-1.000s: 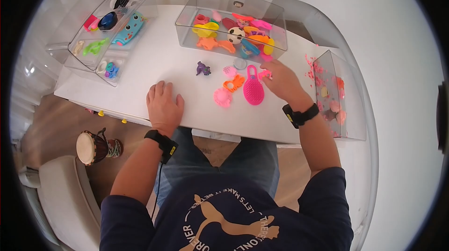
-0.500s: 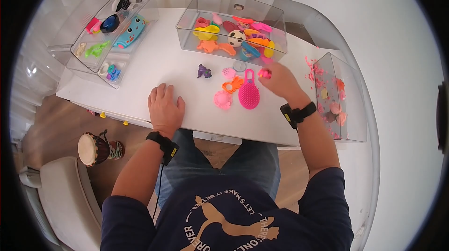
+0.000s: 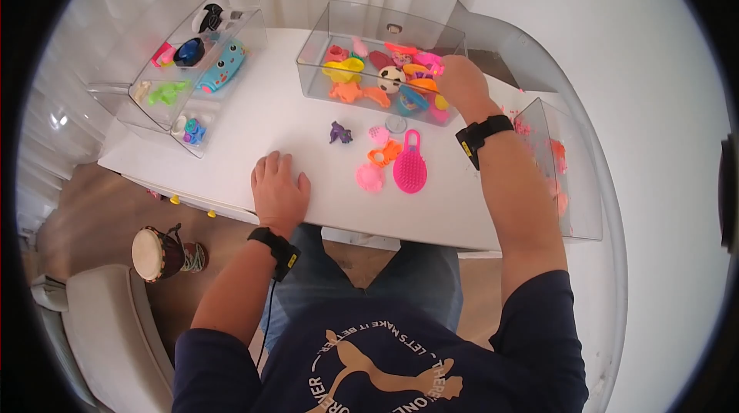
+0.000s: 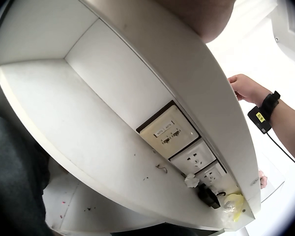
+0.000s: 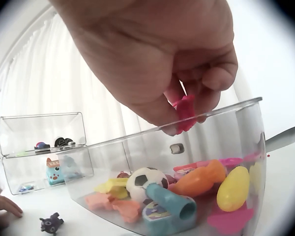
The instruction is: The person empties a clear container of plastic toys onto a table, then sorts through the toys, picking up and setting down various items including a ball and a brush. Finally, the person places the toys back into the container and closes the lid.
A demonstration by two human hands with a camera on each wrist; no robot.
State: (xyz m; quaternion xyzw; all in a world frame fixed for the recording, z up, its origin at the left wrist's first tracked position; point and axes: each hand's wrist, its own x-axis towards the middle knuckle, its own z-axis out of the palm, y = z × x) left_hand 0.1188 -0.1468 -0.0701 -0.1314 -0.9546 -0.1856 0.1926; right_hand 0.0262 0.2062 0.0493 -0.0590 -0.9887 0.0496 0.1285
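Observation:
My right hand (image 3: 465,83) is raised at the right end of a clear plastic bin (image 3: 305,80). Its thumb and fingers pinch a small bright pink toy (image 5: 185,113), seen at the bin's rim in the right wrist view. Inside the bin are a toy soccer ball (image 5: 146,182), a yellow egg-shaped toy (image 5: 233,189), an orange toy (image 5: 199,181) and other colourful toys. My left hand (image 3: 279,191) rests palm down near the table's front edge, fingers extended. Between the hands lie a pink hairbrush (image 3: 410,170), an orange toy (image 3: 385,153), a pale pink toy (image 3: 370,177) and a purple animal figure (image 3: 339,133).
Stacked clear bins (image 3: 142,124) with toys stand at the table's left. Another clear bin (image 3: 577,220) stands at the right, with pink bits scattered near it. A small clear disc (image 3: 396,124) lies before the middle bin. A drum (image 3: 158,254) stands on the floor.
My right hand has lifted the small pink toy from beside the hairbrush and carried it away from me to the middle bin. The left hand has stayed on the table.

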